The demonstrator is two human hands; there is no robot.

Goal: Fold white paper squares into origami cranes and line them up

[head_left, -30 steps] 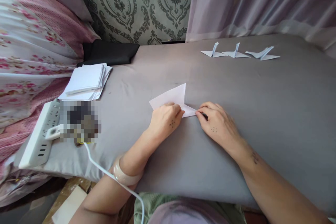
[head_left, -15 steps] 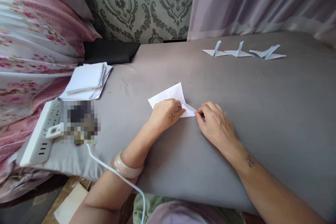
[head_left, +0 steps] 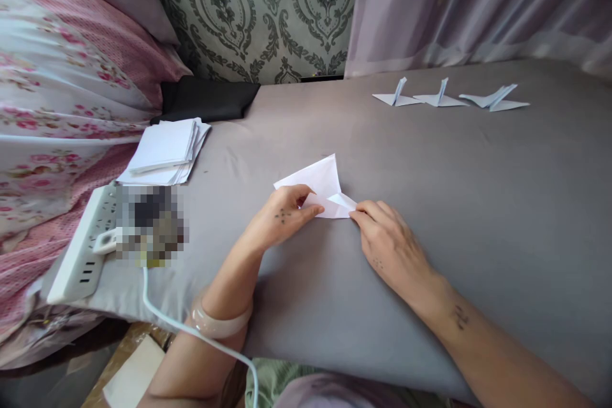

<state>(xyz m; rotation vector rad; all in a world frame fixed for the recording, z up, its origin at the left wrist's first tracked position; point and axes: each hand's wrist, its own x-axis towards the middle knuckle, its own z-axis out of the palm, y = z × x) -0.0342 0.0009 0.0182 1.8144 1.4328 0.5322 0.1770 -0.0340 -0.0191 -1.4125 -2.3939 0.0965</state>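
Note:
A white sheet of folded paper (head_left: 321,180) lies on the grey cloth, with a raised point at the back and a narrow flap on its right. My left hand (head_left: 283,215) holds its left front part, the thumb along the front edge and the fingers curled over the paper. At the right corner, the fingers and thumb of my right hand (head_left: 388,237) pinch the tip of the flap. The fingertips of both hands are partly hidden.
Three folded paper birds (head_left: 440,97) stand in a row at the back right. On the left are a stack of white paper (head_left: 162,145), a black folded item (head_left: 208,99) and a power strip (head_left: 85,245). A white cable (head_left: 191,330) crosses over my left forearm.
My left hand has slid left along the paper, uncovering more of the flap. My right hand still grips the right corner, its fingers now lying lower over it. The view has shifted slightly.

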